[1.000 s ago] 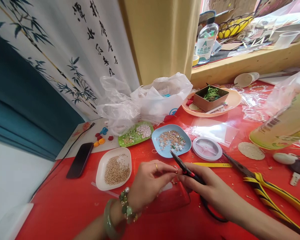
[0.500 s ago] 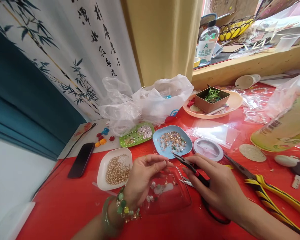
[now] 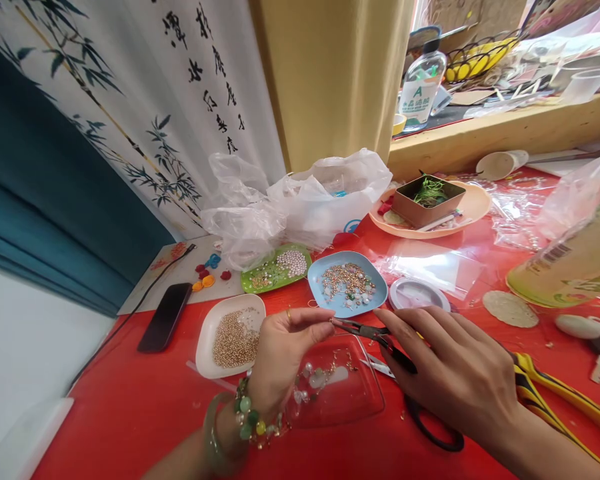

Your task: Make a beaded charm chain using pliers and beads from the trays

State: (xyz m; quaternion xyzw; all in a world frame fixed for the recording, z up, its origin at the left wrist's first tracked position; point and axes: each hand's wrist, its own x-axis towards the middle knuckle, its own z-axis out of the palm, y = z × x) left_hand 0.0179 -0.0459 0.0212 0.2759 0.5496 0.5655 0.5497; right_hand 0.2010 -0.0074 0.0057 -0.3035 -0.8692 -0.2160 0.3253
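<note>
My left hand pinches something too small to make out between thumb and forefinger. In my right hand is a pair of needle-nose pliers with dark handles; their tips touch or nearly touch my left fingertips. Under the hands lies a clear tray holding pearly beads and fine gold pieces. Scissors with black handles rest beneath my right hand, partly hidden. A white dish of gold beads stands left of my left hand. Beyond the pliers is a blue dish of mixed beads.
A green dish of beads, a phone and plastic bags lie farther back. Yellow-black pliers, partly covered by my right hand, and a tilted bottle are at the right. A round lid sits beside the blue dish.
My right hand has turned and brought the needle-nose pliers left, so their tips meet my left fingertips. My left hand keeps its pinch. The view has shifted slightly.
</note>
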